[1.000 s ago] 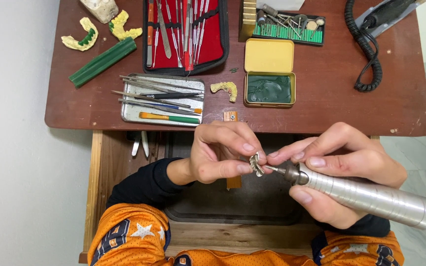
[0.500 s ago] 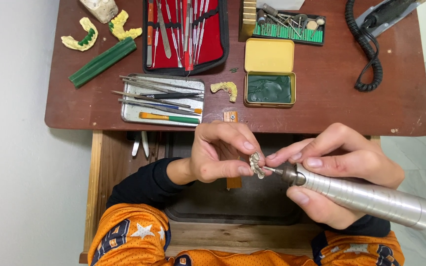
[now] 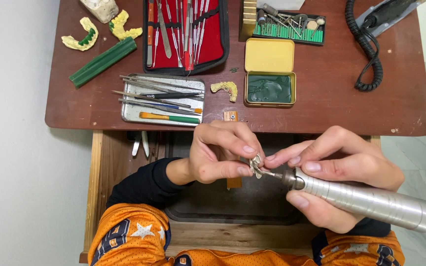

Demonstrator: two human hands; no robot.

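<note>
We are pinching a small metal piece [image 3: 256, 164] in our left hand [image 3: 220, 152] and gripping a silver grinder [image 3: 366, 201] with our right hand [image 3: 341, 172], working over an open drawer [image 3: 105, 172] below the brown table [image 3: 331, 93] beside a white wall [image 3: 11, 133]

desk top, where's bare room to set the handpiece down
Free: the brown desk between the green-filled tin and the coiled black cord, and the left front corner below the green bar. Crowded: the back edge and the metal tool tray.
</note>
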